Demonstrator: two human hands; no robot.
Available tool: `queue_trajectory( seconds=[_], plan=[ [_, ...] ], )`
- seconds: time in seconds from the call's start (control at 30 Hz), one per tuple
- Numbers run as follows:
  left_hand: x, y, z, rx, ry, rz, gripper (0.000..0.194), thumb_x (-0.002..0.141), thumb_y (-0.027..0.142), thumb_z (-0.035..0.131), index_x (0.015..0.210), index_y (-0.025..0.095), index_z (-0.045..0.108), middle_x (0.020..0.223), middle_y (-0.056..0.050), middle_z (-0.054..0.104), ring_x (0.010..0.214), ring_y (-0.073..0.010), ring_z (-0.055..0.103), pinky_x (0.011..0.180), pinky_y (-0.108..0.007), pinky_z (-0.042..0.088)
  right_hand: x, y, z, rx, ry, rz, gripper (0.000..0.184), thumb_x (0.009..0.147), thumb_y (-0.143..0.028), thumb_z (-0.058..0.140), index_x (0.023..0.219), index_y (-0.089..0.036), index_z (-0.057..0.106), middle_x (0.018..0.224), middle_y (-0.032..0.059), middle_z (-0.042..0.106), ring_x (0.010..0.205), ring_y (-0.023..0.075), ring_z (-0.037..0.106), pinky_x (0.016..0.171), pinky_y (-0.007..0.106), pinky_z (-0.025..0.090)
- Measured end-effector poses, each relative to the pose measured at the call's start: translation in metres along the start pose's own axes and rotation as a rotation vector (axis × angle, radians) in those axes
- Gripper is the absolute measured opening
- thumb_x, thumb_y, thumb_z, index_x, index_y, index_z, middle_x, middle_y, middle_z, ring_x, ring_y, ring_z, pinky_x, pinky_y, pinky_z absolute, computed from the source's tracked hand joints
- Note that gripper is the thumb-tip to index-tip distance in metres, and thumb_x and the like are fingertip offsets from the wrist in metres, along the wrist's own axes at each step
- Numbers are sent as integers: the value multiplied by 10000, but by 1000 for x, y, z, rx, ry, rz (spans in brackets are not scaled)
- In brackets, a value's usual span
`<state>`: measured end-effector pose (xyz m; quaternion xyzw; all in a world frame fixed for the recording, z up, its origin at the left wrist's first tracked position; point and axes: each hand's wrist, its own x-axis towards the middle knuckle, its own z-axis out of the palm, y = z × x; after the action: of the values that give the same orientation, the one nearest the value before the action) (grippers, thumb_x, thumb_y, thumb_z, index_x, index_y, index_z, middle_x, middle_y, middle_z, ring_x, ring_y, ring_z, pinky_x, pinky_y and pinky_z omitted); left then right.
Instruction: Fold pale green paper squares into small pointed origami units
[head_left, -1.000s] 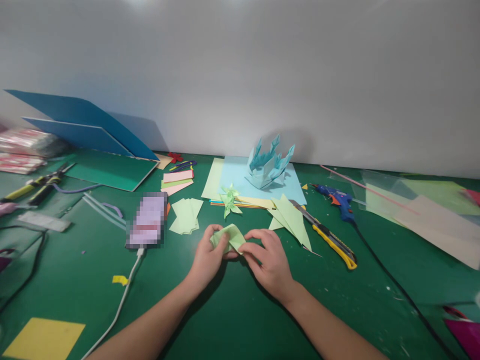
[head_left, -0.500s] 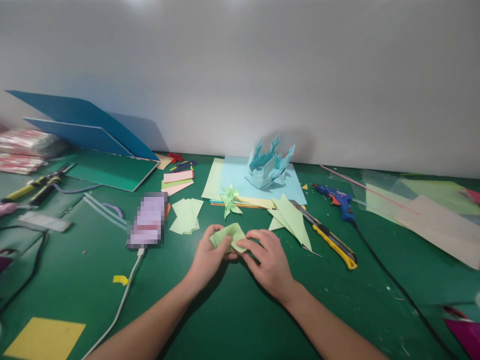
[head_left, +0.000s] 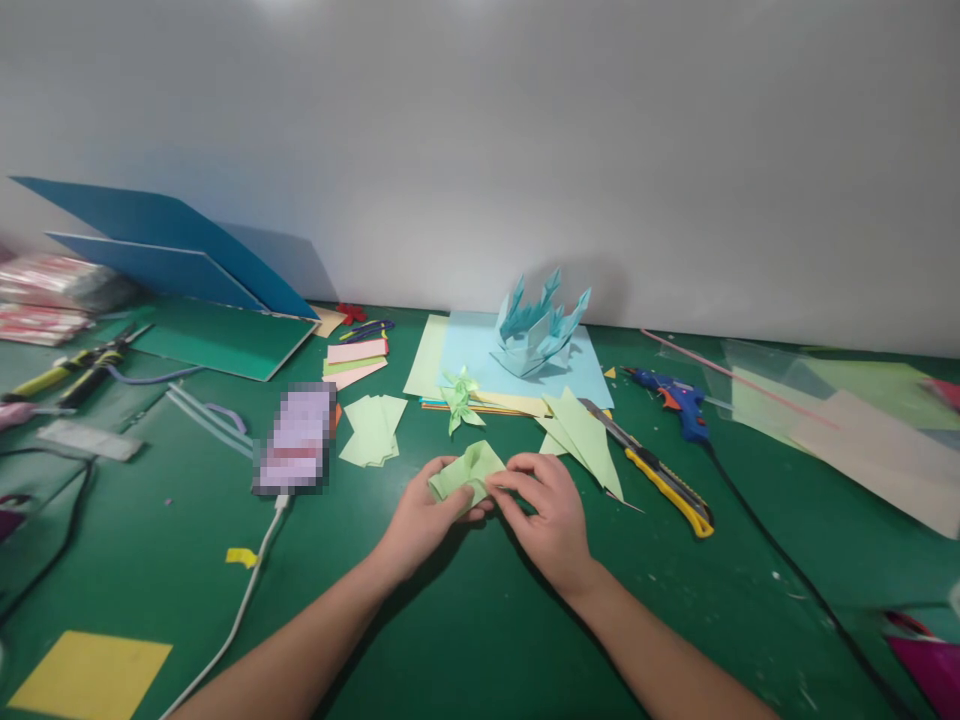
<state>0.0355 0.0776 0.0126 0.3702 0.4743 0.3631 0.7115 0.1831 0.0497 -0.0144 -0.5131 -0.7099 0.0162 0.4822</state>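
A small light-green sheet of folding paper (head_left: 471, 470), creased and partly folded, is held above the green table between both hands. My left hand (head_left: 426, 512) grips it from the left, thumb on top and fingers underneath. At its right corner my right hand (head_left: 546, 508) pinches the edge between thumb and fingertips. Just beyond lies a light-green folded paper flower (head_left: 460, 397). Behind that, a pale-blue folded paper crown-like shape (head_left: 536, 335) stands on a stack of paper. Light-green paper slips (head_left: 373, 430) lie to the left, larger cut pieces (head_left: 585, 440) to the right.
A yellow utility knife (head_left: 667, 488) and a blue glue gun (head_left: 679, 400) with its cord lie on the right. On the left are a phone (head_left: 296, 438) on a white cable, pliers (head_left: 101, 370) and a blue folder (head_left: 165, 260). A yellow sheet (head_left: 91, 675) lies front left.
Both hands have shifted slightly right with the green paper. The paper has turned a little and its upper fold stands differently. My right fingers now pinch its right corner more closely.
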Motion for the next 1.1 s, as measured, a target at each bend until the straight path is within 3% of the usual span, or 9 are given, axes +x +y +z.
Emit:
queue_trajectory(
  seconds=[0.23, 0.4, 0.9, 1.1],
  plan=[
    [1, 1, 0, 4, 58, -6, 376, 589, 242, 745, 890, 138, 545, 711, 13, 644, 583, -93, 626, 659, -243, 553, -1, 0, -3, -101, -43, -146, 171, 851, -148, 529, 817, -222, 679, 807, 47, 585, 762, 180, 502, 694, 329, 398],
    [2, -1, -1, 8, 76, 20, 378, 570, 255, 752, 869, 149, 548, 709, 27, 609, 623, -98, 607, 657, -251, 554, 2, -2, -5, -166, -76, -210, 202, 860, -146, 502, 809, -230, 679, 825, 50, 590, 784, 185, 484, 717, 329, 385],
    [2, -1, -1, 8, 74, 28, 338, 586, 275, 741, 852, 155, 570, 734, 16, 603, 674, -117, 603, 664, -269, 554, 2, -5, -6, -234, -108, -250, 220, 905, -176, 470, 819, -219, 668, 773, 45, 583, 763, 178, 458, 716, 315, 357],
    [2, -1, -1, -7, 71, 31, 394, 526, 300, 794, 820, 142, 586, 700, 14, 618, 634, -117, 598, 653, -275, 554, 3, -7, -7, -221, -100, -267, 226, 902, -167, 464, 810, -217, 665, 748, 44, 565, 747, 177, 450, 702, 314, 359]
  ],
)
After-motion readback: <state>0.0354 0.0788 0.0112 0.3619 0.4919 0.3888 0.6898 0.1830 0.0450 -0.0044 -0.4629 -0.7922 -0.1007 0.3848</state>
